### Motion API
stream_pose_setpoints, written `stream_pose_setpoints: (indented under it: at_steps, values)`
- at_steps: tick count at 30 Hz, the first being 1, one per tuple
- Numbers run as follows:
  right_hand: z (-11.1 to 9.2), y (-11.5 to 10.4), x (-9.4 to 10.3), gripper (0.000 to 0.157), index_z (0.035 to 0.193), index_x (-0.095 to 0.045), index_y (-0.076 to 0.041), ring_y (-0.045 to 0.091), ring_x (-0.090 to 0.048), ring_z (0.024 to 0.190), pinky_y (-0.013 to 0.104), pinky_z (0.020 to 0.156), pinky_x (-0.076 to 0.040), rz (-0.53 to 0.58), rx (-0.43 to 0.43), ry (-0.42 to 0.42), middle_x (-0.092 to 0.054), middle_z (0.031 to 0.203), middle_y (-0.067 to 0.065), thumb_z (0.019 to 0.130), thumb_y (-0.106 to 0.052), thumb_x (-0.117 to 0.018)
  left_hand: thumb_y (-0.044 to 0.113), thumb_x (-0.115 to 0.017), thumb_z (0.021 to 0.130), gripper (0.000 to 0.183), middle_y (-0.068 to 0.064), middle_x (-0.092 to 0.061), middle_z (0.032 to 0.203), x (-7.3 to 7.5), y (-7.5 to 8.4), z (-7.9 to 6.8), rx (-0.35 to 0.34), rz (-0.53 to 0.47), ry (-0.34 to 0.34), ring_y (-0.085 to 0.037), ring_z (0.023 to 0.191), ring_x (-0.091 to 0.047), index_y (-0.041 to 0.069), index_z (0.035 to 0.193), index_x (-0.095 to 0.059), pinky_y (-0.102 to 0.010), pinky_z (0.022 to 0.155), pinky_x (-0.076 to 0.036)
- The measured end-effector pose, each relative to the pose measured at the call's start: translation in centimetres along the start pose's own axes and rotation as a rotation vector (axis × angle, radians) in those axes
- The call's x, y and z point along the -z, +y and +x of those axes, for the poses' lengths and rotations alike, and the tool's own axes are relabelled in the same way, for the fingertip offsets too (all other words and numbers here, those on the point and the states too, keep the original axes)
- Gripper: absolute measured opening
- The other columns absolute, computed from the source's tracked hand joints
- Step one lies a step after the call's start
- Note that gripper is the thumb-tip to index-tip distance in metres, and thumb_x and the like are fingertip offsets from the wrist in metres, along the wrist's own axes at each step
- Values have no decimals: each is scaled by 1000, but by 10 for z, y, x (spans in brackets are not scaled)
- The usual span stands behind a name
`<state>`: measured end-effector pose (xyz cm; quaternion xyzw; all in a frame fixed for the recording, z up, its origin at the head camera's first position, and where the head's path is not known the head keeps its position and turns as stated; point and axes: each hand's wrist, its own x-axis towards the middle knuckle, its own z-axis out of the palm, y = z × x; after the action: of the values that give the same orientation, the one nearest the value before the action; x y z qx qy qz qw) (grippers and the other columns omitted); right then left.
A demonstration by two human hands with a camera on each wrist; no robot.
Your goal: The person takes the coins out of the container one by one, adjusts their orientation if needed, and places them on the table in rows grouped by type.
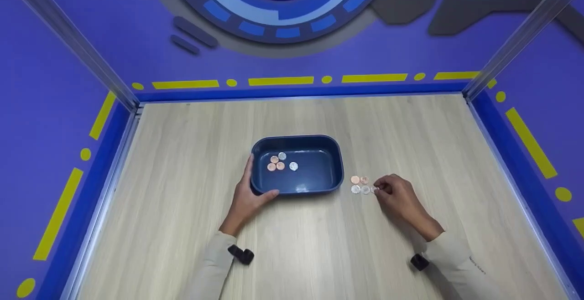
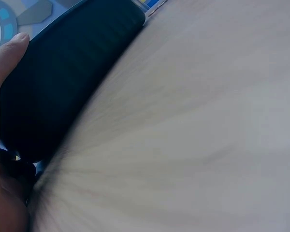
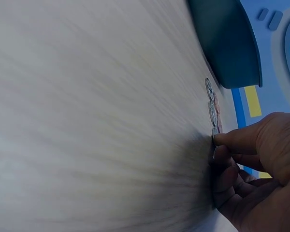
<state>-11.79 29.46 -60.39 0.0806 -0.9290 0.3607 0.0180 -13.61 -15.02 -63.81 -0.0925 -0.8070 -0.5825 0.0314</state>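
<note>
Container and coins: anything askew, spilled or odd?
Nothing stands out: the container sits upright on the table, its corner held by the left hand; coins inside lie flat, and coins outside form two tidy rows by the right hand.

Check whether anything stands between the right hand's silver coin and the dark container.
Four other coins lie between the silver coin at the right hand and the dark container, whose raised side wall also stands in the way.

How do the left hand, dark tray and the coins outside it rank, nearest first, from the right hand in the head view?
1. Outside coins: just left of the right hand.
2. Dark tray: left of those coins.
3. Left hand: at the tray's left end.
</note>
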Motion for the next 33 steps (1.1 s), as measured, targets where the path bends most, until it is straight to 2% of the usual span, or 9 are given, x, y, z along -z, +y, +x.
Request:
stream_pose_setpoints:
  at_steps: [6, 9, 14, 23, 30, 33]
  values:
    - [4, -9, 9, 12, 107, -79, 2, 17, -65, 82, 24, 69, -52, 27, -19, 21, -73, 96, 9, 96, 7, -79, 43, -97, 82, 130, -22, -31, 177, 0, -1, 0, 21, -7, -1, -42, 159, -39, 12, 178, -15, -59, 129, -31]
    - [10, -14, 16, 13, 108, -79, 4, 18, -67, 81, 22, 67, -52, 53, -6, 49, -75, 98, 11, 96, 9, -77, 42, -97, 82, 129, -22, -33, 177, 1, 0, -1, 31, -11, 1, -42, 158, -40, 13, 178, -15, -59, 128, -32]
    - [19, -21, 21, 14, 109, -79, 4, 22, -71, 84, 20, 69, -53, 75, 15, 49, -76, 100, 12, 96, 9, -75, 40, -97, 82, 129, -22, -34, 176, 1, 0, -1, 40, -15, 3, -42, 157, -42, 16, 179, -15, -60, 127, -33]
    - [32, -37, 17, 13, 110, -79, 5, 24, -73, 85, 21, 71, -54, 120, 38, 30, -78, 102, 11, 98, 6, -76, 40, -97, 82, 129, -20, -29, 179, 1, 0, -1, 43, -24, 2, -42, 160, -37, 15, 179, -15, -60, 129, -30]
    - [40, -50, 12, 13, 111, -79, 5, 25, -76, 83, 23, 73, -57, 124, 82, 15, -79, 101, 11, 98, 5, -77, 41, -96, 83, 129, -23, -34, 176, 0, -1, 0, 22, -16, -10, -42, 157, -41, 10, 178, -15, -61, 127, -33]
    - [42, -55, 12, 14, 112, -79, 4, 23, -75, 82, 24, 74, -57, 131, 81, 8, -79, 99, 8, 99, 3, -78, 41, -96, 83, 129, -22, -33, 177, 0, 0, 0, 28, -20, -9, -41, 158, -40, 12, 178, -15, -60, 128, -32]
